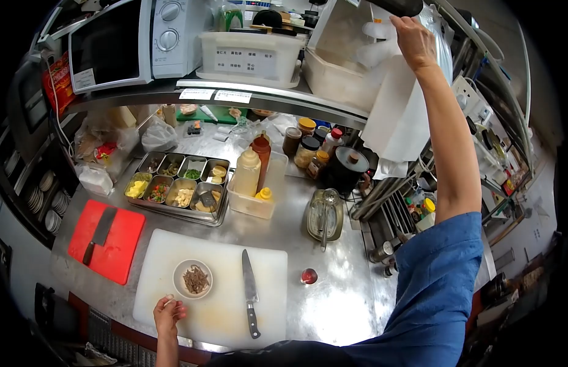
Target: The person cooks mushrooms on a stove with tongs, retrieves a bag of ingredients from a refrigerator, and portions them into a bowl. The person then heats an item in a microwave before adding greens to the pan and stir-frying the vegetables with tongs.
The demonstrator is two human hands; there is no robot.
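Note:
My left hand [166, 315] is just below a small white bowl [176, 282], its fingers curled together, with a small pale bit at the fingertips that I cannot make out. Brown shredded food [196, 279] lies in the bowl. The bowl sits on a white cutting board [155, 251], and a chef's knife [249, 287] with a black handle lies to its right. High at the upper right, my right hand [413, 41] reaches to the shelf with its fingers closed, beside a clear plastic thing [377, 52] and under a dark rounded object [399, 6]. What it grips is unclear.
A red board [128, 251] bears a cleaver [104, 225]. Behind are a tray of several ingredient tins [183, 194], a tub of squeeze bottles [250, 207] and several jars [307, 150]. A microwave [112, 46] and plastic bins [250, 55] stand on the overhead shelf.

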